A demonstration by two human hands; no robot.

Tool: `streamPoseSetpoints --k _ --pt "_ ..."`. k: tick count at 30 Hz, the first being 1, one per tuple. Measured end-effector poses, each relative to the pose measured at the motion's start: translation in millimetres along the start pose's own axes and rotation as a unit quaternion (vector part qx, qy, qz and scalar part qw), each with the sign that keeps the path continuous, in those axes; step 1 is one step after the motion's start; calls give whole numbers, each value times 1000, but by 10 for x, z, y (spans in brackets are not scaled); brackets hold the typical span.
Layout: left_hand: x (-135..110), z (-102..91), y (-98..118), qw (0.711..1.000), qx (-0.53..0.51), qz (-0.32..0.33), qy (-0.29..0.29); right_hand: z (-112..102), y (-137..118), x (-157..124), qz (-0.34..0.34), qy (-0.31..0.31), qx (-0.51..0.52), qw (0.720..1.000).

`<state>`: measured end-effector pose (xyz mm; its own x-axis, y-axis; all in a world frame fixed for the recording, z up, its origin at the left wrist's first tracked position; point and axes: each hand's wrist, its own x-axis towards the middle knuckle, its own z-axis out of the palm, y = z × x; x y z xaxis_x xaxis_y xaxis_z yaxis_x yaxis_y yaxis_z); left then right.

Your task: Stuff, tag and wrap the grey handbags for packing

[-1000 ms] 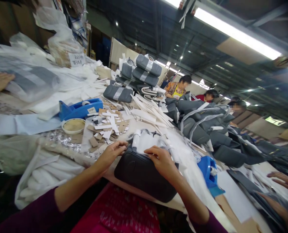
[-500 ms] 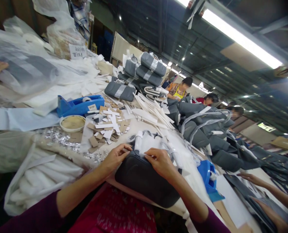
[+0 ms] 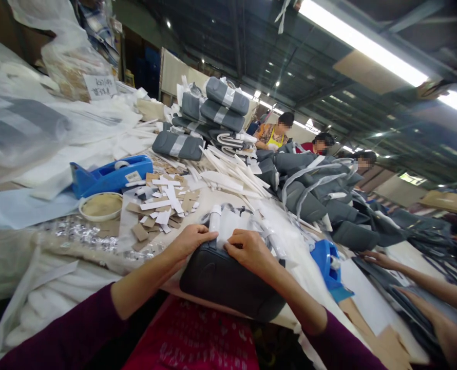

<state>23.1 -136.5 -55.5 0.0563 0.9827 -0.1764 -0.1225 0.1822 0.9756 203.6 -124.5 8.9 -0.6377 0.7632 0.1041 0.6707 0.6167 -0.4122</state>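
A dark grey handbag [image 3: 228, 285] lies at the table's front edge, close to my body. My left hand [image 3: 193, 240] grips its top edge at the left end, thumb pointing inward beside a white-wrapped strap end [image 3: 215, 218]. With curled fingers, my right hand [image 3: 249, 252] pinches at the same top edge, close to the left thumb; the exact part between the fingertips is hidden. White wrapping sheet [image 3: 234, 226] rises from behind the bag's edge, and another wrapped strap part [image 3: 277, 241] lies behind my right hand.
Blue tape dispensers stand left [image 3: 113, 177] and right [image 3: 328, 267]. Cardboard and paper scraps [image 3: 163, 203] lie beside a round shallow dish [image 3: 100, 205]. Taped grey bags [image 3: 223, 110] are stacked behind; more bags [image 3: 309, 200] heap to the right. A co-worker's hands [image 3: 382, 259] work at right.
My right hand has moved slightly left along the bag's top edge, its fingers more curled. My left hand's thumb now points inward. At far left, another person's hand has left the view.
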Motion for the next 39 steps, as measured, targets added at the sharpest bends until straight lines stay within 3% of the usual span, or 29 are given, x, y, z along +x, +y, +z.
streamPoseSetpoints --k 6,13,18,23,25,27,30,32,36,39 --pt "-70 114 -16 987 -146 47 49 99 -2 131 93 46 -56 993" --pt "-83 109 -10 982 -116 148 24 229 -107 239 86 45 -78 992" --pt "-95 102 -55 985 -118 124 15 203 -68 237 82 11 1 997" --pt "-85 115 -104 986 -113 116 32 59 -94 -110 64 -42 172 982" --pt "-72 157 -109 985 -118 119 41 117 -188 -301 44 -5 135 990" --pt "-67 204 -107 983 -120 135 40 254 -281 -451 20 53 16 998" --pt "-94 196 -129 979 -120 161 26 467 -310 -564 2 121 -106 987" --pt "-139 106 -204 976 -121 173 50 534 -243 -588 -1 146 -110 983" --pt "-248 -78 -528 958 -175 144 174 522 -75 -597 -13 170 -83 982" --pt "-265 -27 -773 965 -215 74 131 516 -40 -604 -30 172 -66 982"
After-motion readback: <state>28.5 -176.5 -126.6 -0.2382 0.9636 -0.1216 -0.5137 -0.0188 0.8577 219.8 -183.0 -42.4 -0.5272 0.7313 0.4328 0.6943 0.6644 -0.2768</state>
